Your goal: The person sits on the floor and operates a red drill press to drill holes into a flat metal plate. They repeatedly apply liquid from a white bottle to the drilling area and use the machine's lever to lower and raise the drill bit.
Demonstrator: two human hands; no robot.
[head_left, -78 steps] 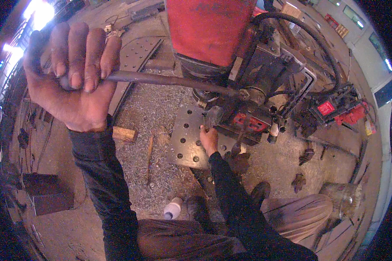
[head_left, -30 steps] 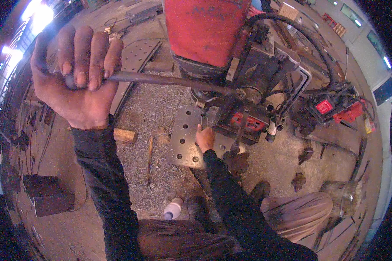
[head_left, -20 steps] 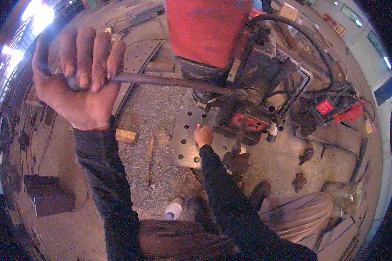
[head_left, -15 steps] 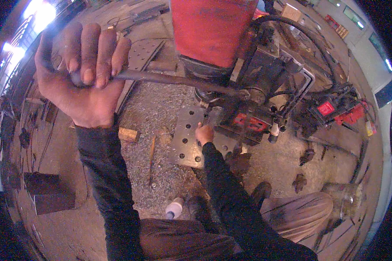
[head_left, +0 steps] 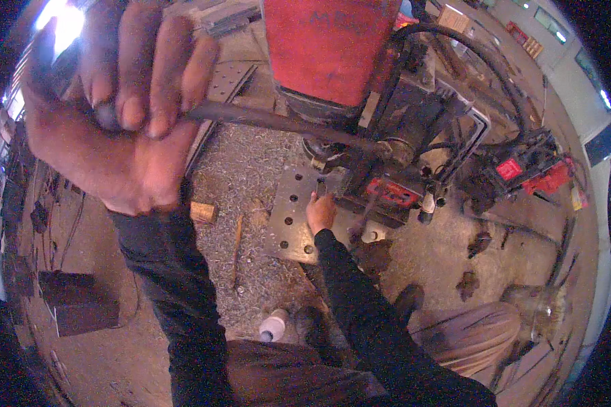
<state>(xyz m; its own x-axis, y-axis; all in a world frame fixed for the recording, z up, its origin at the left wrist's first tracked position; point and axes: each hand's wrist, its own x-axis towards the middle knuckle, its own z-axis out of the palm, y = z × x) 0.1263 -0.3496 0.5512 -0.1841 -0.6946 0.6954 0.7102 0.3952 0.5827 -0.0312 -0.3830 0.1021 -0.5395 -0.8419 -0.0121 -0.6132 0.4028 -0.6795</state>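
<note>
My left hand [head_left: 132, 115] is raised at the upper left, its fingers wrapped round the end of a dark metal lever [head_left: 271, 122]. This lever runs right to the hub of a drilling machine with a red motor housing [head_left: 329, 51]. Beneath the machine lies a steel plate [head_left: 282, 234] with several round holes. My right hand [head_left: 322, 214] is low over the plate, beside the machine's dark base [head_left: 383, 203]. Its fingers are curled, with the thumb pointing forward; what they hold, if anything, is hidden.
Metal shavings [head_left: 231, 163] cover the ground left of the plate. A wooden block [head_left: 204, 212], a thin rod [head_left: 237, 251] and a white bottle [head_left: 273, 325] lie near my legs. A black cable [head_left: 482, 51] arches behind the machine. Another red and black machine [head_left: 523, 173] stands right.
My left hand has come closer and looks larger, with the lever still in its grip and swung slightly. My right hand has drawn back a little toward me.
</note>
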